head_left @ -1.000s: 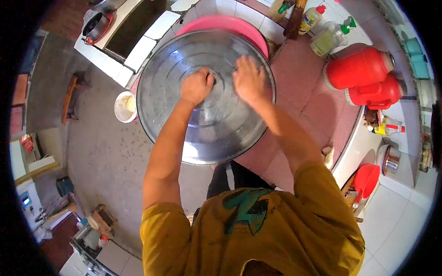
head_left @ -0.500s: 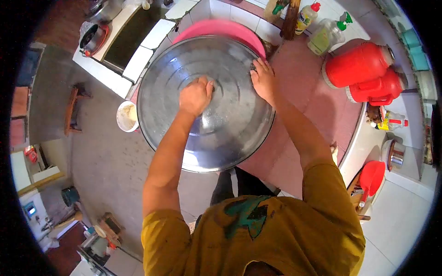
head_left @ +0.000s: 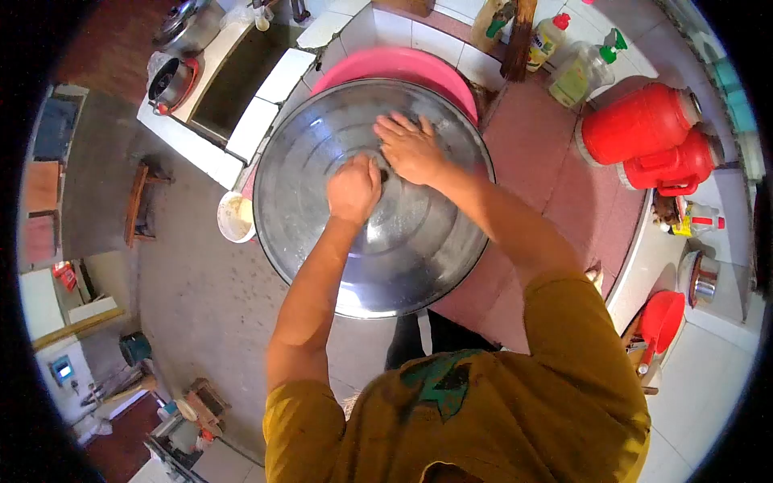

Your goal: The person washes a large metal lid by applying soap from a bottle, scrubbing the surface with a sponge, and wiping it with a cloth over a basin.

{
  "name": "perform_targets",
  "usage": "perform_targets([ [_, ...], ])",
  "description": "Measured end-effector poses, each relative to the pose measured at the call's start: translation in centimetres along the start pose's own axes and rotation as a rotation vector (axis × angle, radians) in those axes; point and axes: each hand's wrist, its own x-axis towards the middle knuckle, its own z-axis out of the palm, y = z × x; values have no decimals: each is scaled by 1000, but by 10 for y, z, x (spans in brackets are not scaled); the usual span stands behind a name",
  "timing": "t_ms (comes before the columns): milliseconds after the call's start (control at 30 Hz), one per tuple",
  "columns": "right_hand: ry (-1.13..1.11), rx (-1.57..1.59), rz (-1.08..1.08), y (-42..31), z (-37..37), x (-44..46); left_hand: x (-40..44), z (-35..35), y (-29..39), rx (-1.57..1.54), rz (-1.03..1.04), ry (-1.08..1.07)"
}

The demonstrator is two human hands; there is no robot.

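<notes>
A big round metal lid (head_left: 411, 258) lies in front of me, shiny and ringed, with wet-looking spots on it. My left hand (head_left: 354, 190) is closed in a fist at the lid's middle, gripping it there; the handle under my fingers is mostly hidden. Just up and right of that fist, my right hand (head_left: 409, 150) is over the lid with its fingers stretched out, holding nothing. Behind the lid's far edge a pink basin (head_left: 394, 63) shows in part.
Red thermos flasks (head_left: 640, 123) and a green-topped spray bottle (head_left: 580, 76) stand on the reddish counter (head_left: 527, 161) at right. A white bucket (head_left: 233, 217) sits left of the lid. Beyond it are a sink (head_left: 241, 84) and a dark pot (head_left: 169, 84). A red ladle-shaped scoop (head_left: 662, 320) lies at far right.
My right hand has left the lid's far right rim and moved left, in over the lid beside my left hand. The left hand keeps its grip at the middle.
</notes>
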Motion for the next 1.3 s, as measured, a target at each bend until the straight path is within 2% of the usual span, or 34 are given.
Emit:
perform_targets([
  [100, -27, 52, -90, -6, 9, -8, 1, -5, 6, -76, -165, -8],
  [167, 33, 152, -168, -3, -4, -56, 0, -9, 11, -82, -190, -19],
  [267, -137, 123, -154, -3, -25, -119, 1, -2, 4, -86, -129, 22],
  [367, 4, -20, -114, 11, -16, -81, -3, 4, 1, -87, -100, 37],
  [467, 83, -88, 7, 44, 1, -2, -1, 2, 1, -72, -116, 20],
  [567, 51, -64, 223, 51, -3, 26, 0, -1, 4, -67, -135, -2],
  [600, 80, -161, 133, 44, 2, 13, 1, -2, 4, -70, -139, -7],
  [733, 108, -74, -239, -9, -4, -119, 3, -6, 8, -38, -131, -35],
  [800, -67, 109, -431, -20, -29, -163, 1, -3, 6, -27, -87, -9],
  [900, 41, -182, -281, 21, -19, -134, -1, 1, 1, -8, -32, -49],
  [967, 204, -48, -7, 65, -15, -86, -1, 1, 1, -25, -23, -54],
  [1033, 317, 125, 94, 94, -12, -51, -2, 1, 1, -6, -14, -61],
  [1133, 222, -12, 96, 59, -11, -81, 0, 0, 5, 25, -15, -53],
  [1200, 89, -120, -90, 7, -18, -138, 1, 0, 4, 10, -10, -45],
  [1233, -59, -11, -169, -13, -21, -175, 0, 0, 4, 26, -1, -50],
  [1300, -176, 94, -274, -12, -21, -200, 0, 2, 1, 64, 27, -56],
])
